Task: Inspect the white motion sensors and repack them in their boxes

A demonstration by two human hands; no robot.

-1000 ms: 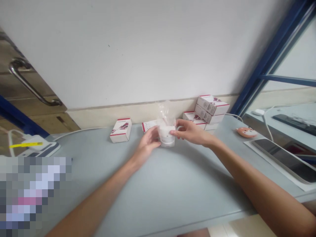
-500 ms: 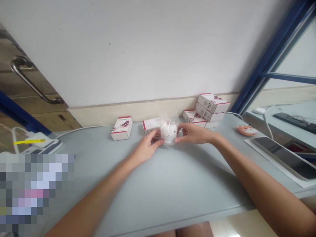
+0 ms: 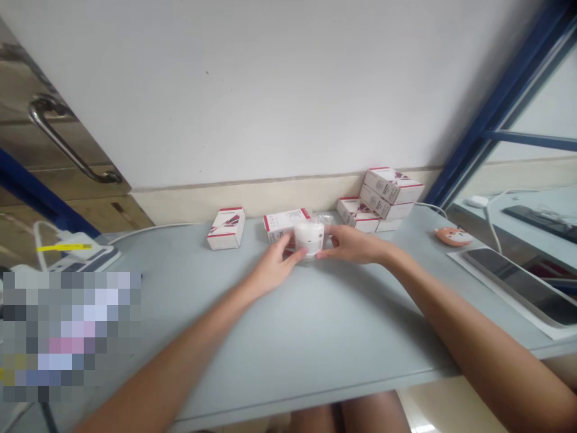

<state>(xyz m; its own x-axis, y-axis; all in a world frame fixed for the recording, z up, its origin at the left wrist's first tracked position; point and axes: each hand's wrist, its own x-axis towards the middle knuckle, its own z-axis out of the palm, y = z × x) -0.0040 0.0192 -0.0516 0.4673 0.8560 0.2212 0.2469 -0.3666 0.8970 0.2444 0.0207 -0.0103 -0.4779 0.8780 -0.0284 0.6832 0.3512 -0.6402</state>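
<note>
A small white round device (image 3: 309, 238) in a clear plastic bag sits low on the grey table (image 3: 288, 337), near the back wall. My left hand (image 3: 273, 267) grips its left side with thumb and fingers. My right hand (image 3: 351, 245) holds its right side, fingers curled round the bag. The bag's loose top lies folded down behind the device. A white and red box (image 3: 285, 222) lies flat just behind my hands.
Another white and red box (image 3: 226, 228) stands to the left. A stack of like boxes (image 3: 381, 199) leans by the wall at right. An orange round object (image 3: 451, 236), a tablet (image 3: 523, 288) and white cables lie on the right. A charger sits far left.
The bagged device has come down from a raised position to the table. The bag's upright top has been folded flat. Both hands stayed on it.
</note>
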